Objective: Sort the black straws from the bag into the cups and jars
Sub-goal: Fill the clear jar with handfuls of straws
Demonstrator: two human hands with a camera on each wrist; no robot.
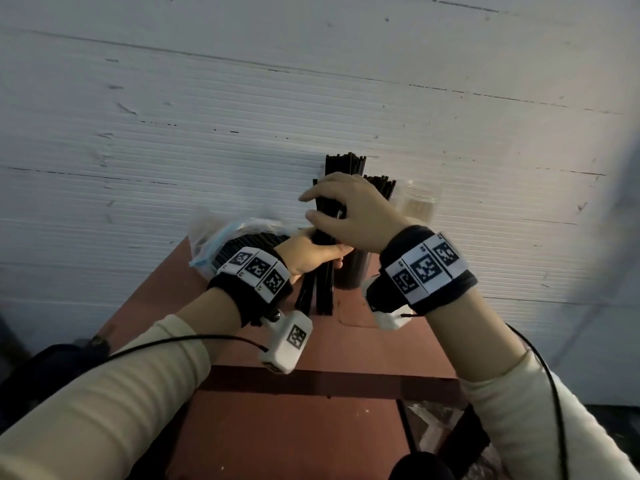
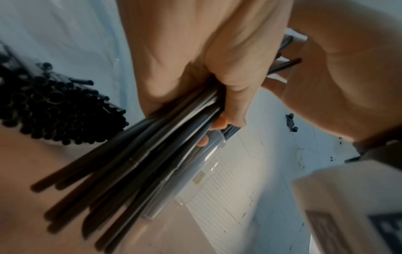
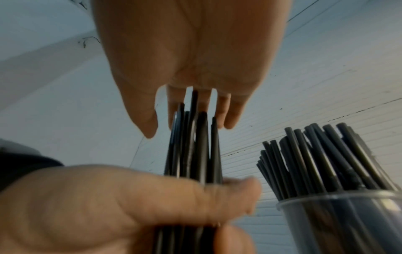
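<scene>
My left hand [image 1: 311,252] grips an upright bundle of black straws [image 1: 323,289] around its middle; the lower ends stand on the red-brown table [image 1: 294,427]. In the left wrist view the left hand's fingers [image 2: 230,103] curl round the bundle [image 2: 130,163]. My right hand [image 1: 349,209] lies over the upper part of the bundle. The right wrist view shows the right hand [image 3: 191,60] with straight fingers against the straw tops [image 3: 193,146], above the left hand [image 3: 108,206]. Right of the bundle stands a clear cup [image 3: 348,223] filled with black straws [image 1: 382,185].
A clear plastic bag [image 1: 207,233] with many more black straws [image 2: 54,111] lies at the table's back left. A clear jar [image 1: 420,202] with no straws showing stands at the back right. A white ribbed wall [image 1: 311,98] rises right behind the table.
</scene>
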